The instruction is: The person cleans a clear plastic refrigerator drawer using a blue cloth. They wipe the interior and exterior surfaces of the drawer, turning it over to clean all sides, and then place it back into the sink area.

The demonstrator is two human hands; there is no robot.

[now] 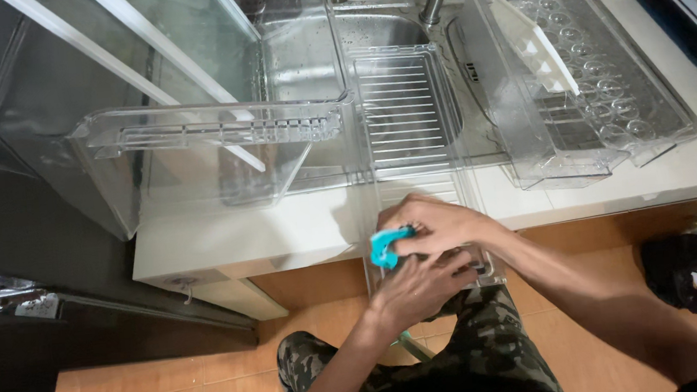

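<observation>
1. My right hand [435, 224]: fingers pinch a turquoise cloth [385, 247], wiping.
2. My left hand [419, 286]: grips the clear slatted tray [405, 107], over the counter edge [235, 239].
3. Next, I judge: wipe further slats.

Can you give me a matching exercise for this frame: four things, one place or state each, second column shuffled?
Things:
1. blue cloth
2. slatted clear tray
3. large clear bin
4. white insert

Places or states:
A. lying tilted inside the dimpled clear tray on the counter
B. gripped in the right hand
C. far left, overhanging the counter edge
D. stretching from the sink out to the hands, left hand at its near end

Pairs: 1-B, 2-D, 3-C, 4-A
</observation>
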